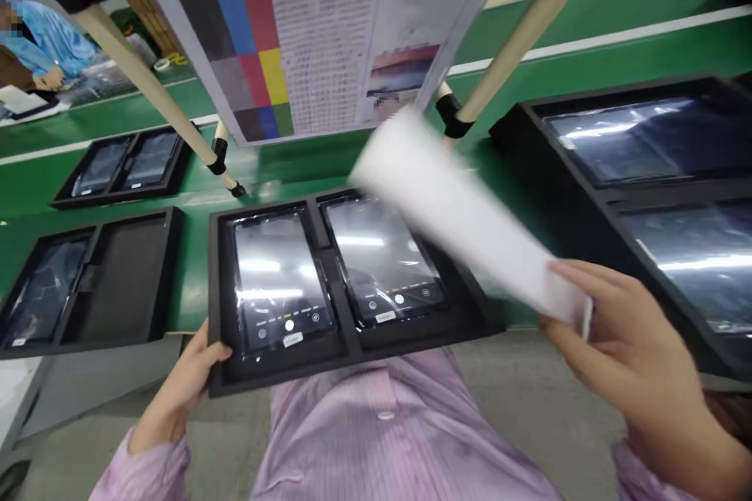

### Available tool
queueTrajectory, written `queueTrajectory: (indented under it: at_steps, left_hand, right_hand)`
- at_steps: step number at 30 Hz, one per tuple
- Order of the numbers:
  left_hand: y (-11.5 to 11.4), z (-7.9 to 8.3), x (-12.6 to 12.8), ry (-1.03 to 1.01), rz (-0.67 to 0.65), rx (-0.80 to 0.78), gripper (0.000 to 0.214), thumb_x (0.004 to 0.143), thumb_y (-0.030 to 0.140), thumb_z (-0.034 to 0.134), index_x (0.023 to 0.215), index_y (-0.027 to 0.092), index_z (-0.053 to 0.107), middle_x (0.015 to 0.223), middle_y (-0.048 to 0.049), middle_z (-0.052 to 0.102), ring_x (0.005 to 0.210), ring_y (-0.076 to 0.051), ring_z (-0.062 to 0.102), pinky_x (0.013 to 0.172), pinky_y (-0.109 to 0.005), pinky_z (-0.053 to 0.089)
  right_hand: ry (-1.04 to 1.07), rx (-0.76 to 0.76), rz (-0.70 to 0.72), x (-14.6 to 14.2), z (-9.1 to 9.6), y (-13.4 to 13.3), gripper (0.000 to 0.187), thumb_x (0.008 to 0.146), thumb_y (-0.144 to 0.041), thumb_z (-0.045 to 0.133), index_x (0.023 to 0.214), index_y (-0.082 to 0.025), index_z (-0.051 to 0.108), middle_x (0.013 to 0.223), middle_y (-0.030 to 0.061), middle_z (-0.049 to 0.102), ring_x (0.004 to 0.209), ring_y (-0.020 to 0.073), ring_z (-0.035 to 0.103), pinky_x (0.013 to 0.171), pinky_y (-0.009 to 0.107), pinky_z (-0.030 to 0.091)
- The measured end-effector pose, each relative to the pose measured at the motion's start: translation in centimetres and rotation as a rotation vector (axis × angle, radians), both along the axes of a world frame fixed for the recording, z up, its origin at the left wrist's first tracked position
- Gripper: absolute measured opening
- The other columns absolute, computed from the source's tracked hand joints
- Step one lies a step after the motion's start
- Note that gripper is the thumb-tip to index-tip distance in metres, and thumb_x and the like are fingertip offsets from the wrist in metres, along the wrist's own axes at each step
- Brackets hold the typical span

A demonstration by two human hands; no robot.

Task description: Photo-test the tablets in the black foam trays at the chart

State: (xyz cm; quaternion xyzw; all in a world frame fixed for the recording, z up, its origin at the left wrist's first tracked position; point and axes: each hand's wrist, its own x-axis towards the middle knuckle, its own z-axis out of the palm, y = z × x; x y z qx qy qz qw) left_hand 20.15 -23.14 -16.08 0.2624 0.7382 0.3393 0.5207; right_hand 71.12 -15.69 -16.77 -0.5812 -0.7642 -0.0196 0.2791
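My left hand is closed on the left edge of a black foam tray, which sits at the front edge of the green bench. Two tablets lie in its two compartments, screens up and lit, each with a small white label. A white sheet, blurred by motion, is pinched at its lower right end by my right hand. The sheet slants over the right part of the tray and hides its upper right corner. Whether it is paper or thin foam I cannot tell.
More black trays stand left: one with a single tablet, another with two. A taller stack of trays rises right. A printed colour chart on a beige tube frame overhangs the bench. A person sits far left.
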Motion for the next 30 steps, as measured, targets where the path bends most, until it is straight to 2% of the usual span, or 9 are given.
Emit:
queueTrajectory:
  at_steps: [2, 4, 7, 10, 14, 17, 22, 24, 30]
  left_hand:
    - [2.3, -0.5, -1.0, 0.198, -0.218, 0.135, 0.064, 0.068, 0.034, 0.067, 0.129, 0.017, 0.06, 0.119, -0.0099, 0.069, 0.117, -0.032, 0.06, 0.104, -0.044, 0.045]
    - [3.4, -1.2, -2.0, 0.453, -0.383, 0.242, 0.067, 0.081, 0.04, 0.062, 0.143, 0.017, 0.051, 0.129, -0.0133, 0.061, 0.129, -0.031, 0.051, 0.112, -0.047, 0.037]
    - [2.7, -1.7, -2.5, 0.895, -0.41, 0.342, 0.062, 0.094, 0.042, 0.051, 0.15, 0.015, 0.046, 0.123, -0.0186, 0.055, 0.125, -0.034, 0.049, 0.108, -0.056, 0.038]
    - [0.9, -1.1, -0.6, 1.211, -0.465, 0.543, 0.043, 0.096, 0.029, 0.052, 0.137, 0.019, 0.062, 0.116, -0.0176, 0.053, 0.115, -0.032, 0.05, 0.102, -0.056, 0.041]
    - [0.1, -0.1, 4.4, 1.243, -0.717, 0.645, 0.036, 0.093, 0.019, 0.058, 0.124, 0.029, 0.072, 0.113, -0.0135, 0.053, 0.111, -0.03, 0.046, 0.097, -0.05, 0.043]
    - [0.6, -0.2, 6.7, 1.263, -0.709, 0.641, 0.035, 0.093, 0.024, 0.06, 0.125, 0.028, 0.072, 0.11, -0.014, 0.052, 0.108, -0.031, 0.043, 0.097, -0.052, 0.042]
    - [1.1, -0.8, 7.2, 1.336, -0.75, 0.595, 0.033, 0.093, 0.024, 0.059, 0.123, 0.024, 0.073, 0.106, -0.0149, 0.052, 0.103, -0.03, 0.044, 0.095, -0.052, 0.04]
    - [1.6, -0.6, 7.9, 1.33, -0.779, 0.642, 0.034, 0.093, 0.025, 0.058, 0.123, 0.023, 0.073, 0.105, -0.0148, 0.051, 0.102, -0.03, 0.043, 0.093, -0.051, 0.04]
    - [5.3, 0.6, 14.8, 1.154, -0.983, 0.841, 0.033, 0.094, 0.026, 0.057, 0.123, 0.027, 0.072, 0.106, -0.0124, 0.053, 0.103, -0.028, 0.046, 0.096, -0.049, 0.04]
  right_hand:
    - [-0.112, 0.055, 0.245, -1.9, 1.3, 2.3, 0.054, 0.095, -0.02, 0.048, 0.143, -0.044, 0.046, 0.124, 0.0091, 0.063, 0.107, 0.0268, 0.064, 0.092, 0.046, 0.045]
    - [-0.196, 0.087, 0.347, -3.1, 1.6, 5.1, 0.044, 0.093, -0.015, 0.047, 0.129, -0.037, 0.06, 0.118, 0.0089, 0.067, 0.101, 0.0253, 0.065, 0.095, 0.047, 0.041]
    - [-0.251, 0.039, 0.335, -3.2, 0.5, 8.7, 0.034, 0.093, -0.018, 0.047, 0.116, -0.028, 0.07, 0.116, 0.0098, 0.07, 0.1, 0.0231, 0.067, 0.096, 0.044, 0.038]
    - [-0.281, 0.003, 0.301, -2.4, -1.2, 10.4, 0.035, 0.094, -0.023, 0.043, 0.114, -0.027, 0.072, 0.116, 0.0101, 0.072, 0.101, 0.0234, 0.068, 0.096, 0.044, 0.037]
    - [-0.247, -0.003, 0.224, -1.7, -2.8, 10.9, 0.034, 0.094, -0.029, 0.043, 0.109, -0.028, 0.073, 0.116, 0.0091, 0.072, 0.102, 0.0259, 0.068, 0.094, 0.046, 0.037]
    - [-0.186, -0.037, 0.168, -2.2, -3.1, 10.6, 0.033, 0.093, -0.028, 0.045, 0.107, -0.03, 0.075, 0.115, 0.0086, 0.072, 0.103, 0.0265, 0.068, 0.094, 0.047, 0.035]
    - [-0.116, -0.131, 0.049, -3.8, -2.6, 9.9, 0.033, 0.092, -0.021, 0.047, 0.102, -0.027, 0.078, 0.118, 0.0126, 0.071, 0.113, 0.0278, 0.065, 0.098, 0.049, 0.032]
    - [-0.096, -0.162, 0.025, -4.2, -2.4, 9.7, 0.035, 0.09, -0.015, 0.047, 0.102, -0.028, 0.078, 0.119, 0.0114, 0.071, 0.117, 0.0283, 0.063, 0.101, 0.05, 0.031]
    - [-0.086, -0.115, 0.011, -4.4, -2.5, 9.2, 0.048, 0.085, -0.001, 0.043, 0.106, -0.029, 0.078, 0.126, 0.009, 0.069, 0.126, 0.0298, 0.058, 0.1, 0.052, 0.031]
